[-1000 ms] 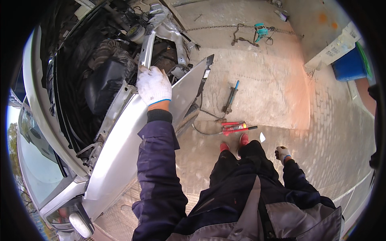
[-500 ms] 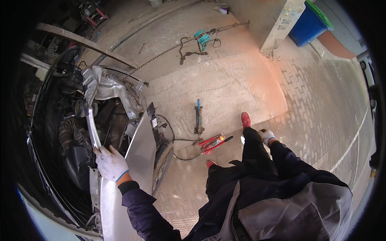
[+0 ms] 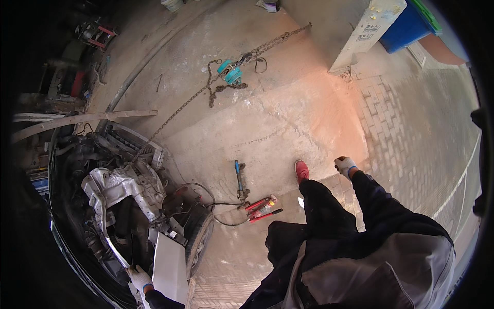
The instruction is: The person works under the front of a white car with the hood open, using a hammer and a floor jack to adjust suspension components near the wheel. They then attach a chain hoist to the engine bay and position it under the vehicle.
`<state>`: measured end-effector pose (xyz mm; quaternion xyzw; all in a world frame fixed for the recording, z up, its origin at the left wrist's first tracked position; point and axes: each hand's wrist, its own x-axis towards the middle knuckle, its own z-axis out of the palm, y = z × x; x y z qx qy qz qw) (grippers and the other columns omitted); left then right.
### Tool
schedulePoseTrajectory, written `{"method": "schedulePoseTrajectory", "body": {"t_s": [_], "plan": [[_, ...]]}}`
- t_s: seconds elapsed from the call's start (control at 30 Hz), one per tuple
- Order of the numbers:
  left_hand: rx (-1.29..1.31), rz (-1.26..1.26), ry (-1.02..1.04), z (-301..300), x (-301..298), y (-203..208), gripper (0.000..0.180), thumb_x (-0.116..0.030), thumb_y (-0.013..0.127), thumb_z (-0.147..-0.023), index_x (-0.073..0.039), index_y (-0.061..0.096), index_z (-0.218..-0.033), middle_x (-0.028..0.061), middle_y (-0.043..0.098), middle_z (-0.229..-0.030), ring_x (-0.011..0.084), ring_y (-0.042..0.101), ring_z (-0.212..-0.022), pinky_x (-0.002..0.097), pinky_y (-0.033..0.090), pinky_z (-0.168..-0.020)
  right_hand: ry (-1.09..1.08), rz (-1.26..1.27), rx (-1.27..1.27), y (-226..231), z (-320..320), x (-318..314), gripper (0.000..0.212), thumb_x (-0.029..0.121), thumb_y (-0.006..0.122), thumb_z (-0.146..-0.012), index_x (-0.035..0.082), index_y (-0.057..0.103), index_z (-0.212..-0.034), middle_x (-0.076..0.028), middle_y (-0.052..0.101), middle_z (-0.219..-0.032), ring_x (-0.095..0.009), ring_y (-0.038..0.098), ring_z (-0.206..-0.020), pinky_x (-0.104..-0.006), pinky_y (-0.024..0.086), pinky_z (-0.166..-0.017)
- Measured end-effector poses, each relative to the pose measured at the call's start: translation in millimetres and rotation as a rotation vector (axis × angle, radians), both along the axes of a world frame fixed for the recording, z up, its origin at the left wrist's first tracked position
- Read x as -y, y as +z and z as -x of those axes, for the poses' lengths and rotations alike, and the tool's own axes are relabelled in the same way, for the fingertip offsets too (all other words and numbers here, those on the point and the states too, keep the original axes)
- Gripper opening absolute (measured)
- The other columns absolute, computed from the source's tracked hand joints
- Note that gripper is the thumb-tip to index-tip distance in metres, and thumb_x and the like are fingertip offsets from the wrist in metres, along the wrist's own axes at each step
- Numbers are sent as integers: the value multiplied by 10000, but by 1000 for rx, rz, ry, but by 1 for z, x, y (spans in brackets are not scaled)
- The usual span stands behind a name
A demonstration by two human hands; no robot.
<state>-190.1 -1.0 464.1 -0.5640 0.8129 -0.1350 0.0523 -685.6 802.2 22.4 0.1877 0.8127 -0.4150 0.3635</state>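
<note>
My left hand [image 3: 139, 278], in a white knitted glove with a blue cuff, rests at the lower end of a curved silver metal rail [image 3: 111, 242] in a car's opened front. Its fingers look stretched out and apart on the metal. Beside it stands a pale silver body panel [image 3: 170, 265], with a wheel [image 3: 199, 237] to its right. My right hand [image 3: 345, 166], gloved alike, is held out over the floor ahead of my leg. Its fingers curl inward and hide whatever they may hold. Crumpled silver sheet metal [image 3: 123, 184] lies farther forward in the car front.
A red hydraulic hand pump [image 3: 262, 207] with a hose lies beside a blue-handled steel tool [image 3: 240, 177]. Farther ahead, a chain [image 3: 181, 107] runs from the car to a teal chain hoist [image 3: 231, 73]. A pillar [image 3: 363, 38] and a blue bin [image 3: 409, 28] stand at the far right.
My view has shifted, and the car front and floor tools appear lower and farther left. My right arm reaches farther forward. My left hand stays by the rail, now near the lower edge.
</note>
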Motion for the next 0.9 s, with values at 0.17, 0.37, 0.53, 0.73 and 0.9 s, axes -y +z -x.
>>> {"method": "schedulePoseTrajectory", "body": {"t_s": [0.17, 0.37, 0.53, 0.73, 0.9], "plan": [[-160, 66, 80, 104, -52, -14, 403, -300, 587, -1009, 24, 643, -1242, 249, 711, -1160, 423, 682, -1068, 467, 535, -937, -59, -20, -126, 29, 143, 8, 272, 270, 605, -990, 17, 673, -1066, -44, 668, -810, -152, 590, -648, -311, 468, -557], [-235, -349, -262, 225, -227, -187, 342, -284, 647, -961, -20, 680, -1175, 200, 715, -1146, 411, 649, -1091, 479, 512, -965, -114, 109, 33, 38, 181, 71, 279, 275, 617, -973, 12, 687, -1034, -59, 677, -790, -169, 600, -633, -335, 482, -555], [-323, -887, 122, 265, -330, -268, 444, -362, 619, -969, -3, 689, -1222, 222, 715, -1214, 374, 672, -1152, 431, 522, -992, 137, 81, 144, 27, 189, 155, 309, 293, 627, -990, 13, 677, -1111, -55, 684, -827, -166, 598, -670, -333, 493, -602], [-483, -1149, 41, 327, -267, -318, 395, -316, 606, -981, -14, 697, -1219, 214, 726, -1190, 364, 697, -1104, 423, 540, -963, 331, 17, -24, -3, 238, 254, 418, 351, 658, -942, -11, 719, -1142, -151, 770, -1037, -283, 712, -980, -376, 536, -865], [-612, -1392, 66, 448, -166, -346, 332, -201, 603, -1021, 12, 678, -1264, 139, 757, -1122, 173, 720, -942, 313, 561, -828, 383, -70, -121, -24, 292, 351, 632, 384, 678, -917, -21, 590, -1393, -245, 696, -1276, -354, 675, -1171, -378, 525, -988]]}}
